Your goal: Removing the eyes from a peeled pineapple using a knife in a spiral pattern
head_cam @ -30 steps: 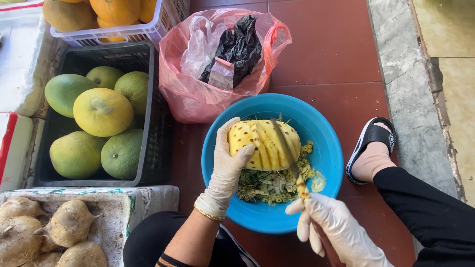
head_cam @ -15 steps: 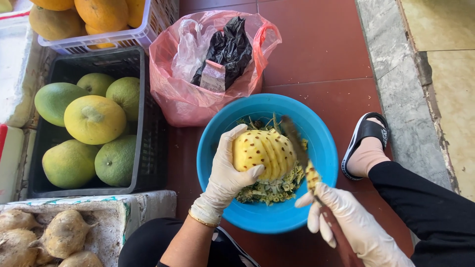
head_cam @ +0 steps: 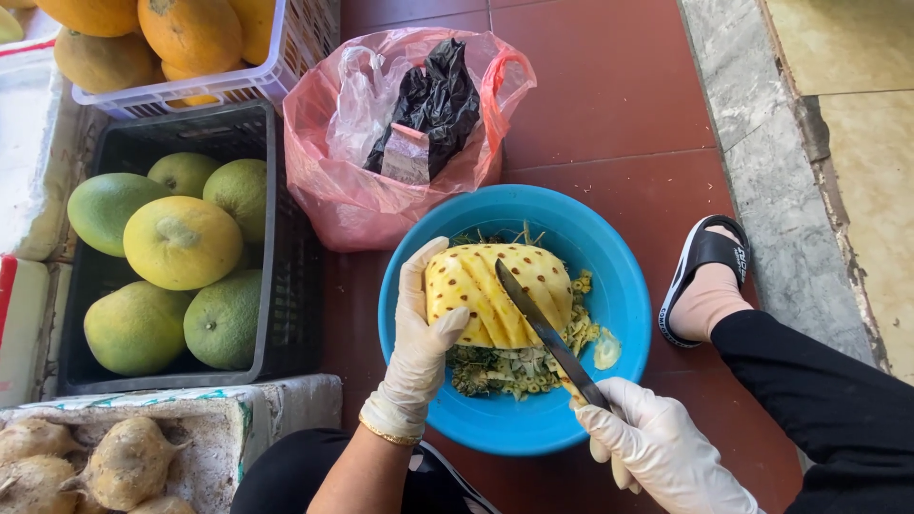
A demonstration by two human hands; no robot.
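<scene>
A peeled yellow pineapple (head_cam: 495, 290) with brown eyes is held over a blue plastic bowl (head_cam: 624, 286) on the red tiled floor. My left hand (head_cam: 419, 347), in a white glove, grips the pineapple from its left side. My right hand (head_cam: 657, 447), also gloved, holds a knife (head_cam: 543, 328) by the handle. The blade lies slanted across the fruit's right half. Green and yellow peel scraps (head_cam: 514, 366) sit in the bowl under the pineapple.
A pink plastic bag (head_cam: 352, 190) with black bags inside stands behind the bowl. A black crate (head_cam: 276, 238) of green-yellow pomelos is at left, a white basket (head_cam: 286, 57) of orange fruit above it. Brown tubers (head_cam: 114, 462) fill a foam box. My sandalled foot (head_cam: 705, 286) rests to the right.
The knife has come back onto the pineapple, its blade now across the fruit. The left hand turned the pineapple slightly and the view shifted a little.
</scene>
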